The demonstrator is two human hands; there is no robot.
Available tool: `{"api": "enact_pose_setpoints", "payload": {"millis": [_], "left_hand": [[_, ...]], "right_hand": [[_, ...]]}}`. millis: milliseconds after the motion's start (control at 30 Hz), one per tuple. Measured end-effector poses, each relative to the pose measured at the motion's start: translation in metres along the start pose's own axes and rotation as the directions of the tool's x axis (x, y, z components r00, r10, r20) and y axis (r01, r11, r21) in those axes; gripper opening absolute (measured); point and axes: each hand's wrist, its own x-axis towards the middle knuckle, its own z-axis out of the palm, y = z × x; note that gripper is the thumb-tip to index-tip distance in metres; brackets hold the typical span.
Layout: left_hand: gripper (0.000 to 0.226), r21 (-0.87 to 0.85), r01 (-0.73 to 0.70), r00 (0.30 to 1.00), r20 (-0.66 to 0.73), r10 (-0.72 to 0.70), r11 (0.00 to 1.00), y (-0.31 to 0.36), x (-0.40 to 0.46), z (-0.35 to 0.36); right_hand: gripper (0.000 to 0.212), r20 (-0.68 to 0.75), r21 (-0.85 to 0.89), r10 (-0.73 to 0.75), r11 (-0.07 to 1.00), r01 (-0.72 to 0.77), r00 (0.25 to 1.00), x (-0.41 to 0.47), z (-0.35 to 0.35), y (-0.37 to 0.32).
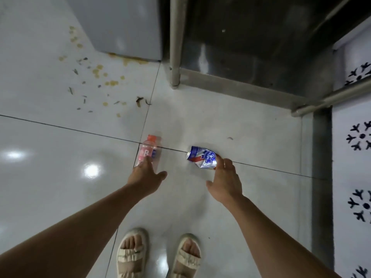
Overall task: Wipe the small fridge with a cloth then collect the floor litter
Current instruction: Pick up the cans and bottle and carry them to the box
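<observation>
A clear plastic bottle (pixel 149 150) with a pink label and orange cap lies on the white tiled floor. My left hand (pixel 145 174) reaches down over its near end, fingers spread and touching it. To the right lies a crushed blue and silver can (pixel 201 156). My right hand (pixel 225 181) hovers at its near right end, fingertips touching the can, thumb apart. Neither hand has closed around its object. The small grey fridge (pixel 120 27) stands at the top left.
Yellowish stains and dry leaf scraps (pixel 96 85) are scattered on the tiles in front of the fridge. A steel table with legs (pixel 176 41) and a low shelf (pixel 251 57) stands at the top right. My sandalled feet (pixel 158 255) are below.
</observation>
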Motion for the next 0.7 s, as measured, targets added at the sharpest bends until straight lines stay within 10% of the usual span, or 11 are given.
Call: {"api": "enact_pose_setpoints", "payload": {"millis": [500, 700], "left_hand": [[0.057, 0.034, -0.096, 0.993, -0.071, 0.098, 0.995, -0.061, 0.178, 0.105], [0.058, 0.006, -0.145, 0.988, -0.061, 0.145, 0.989, -0.067, 0.177, 0.102]], "right_hand": [[0.102, -0.144, -0.116, -0.039, 0.993, 0.022, 0.989, 0.182, 0.142, 0.045], [0.052, -0.133, -0.144, 0.047, 0.987, -0.066, 0.99, 0.183, 0.152, 0.036]]}}
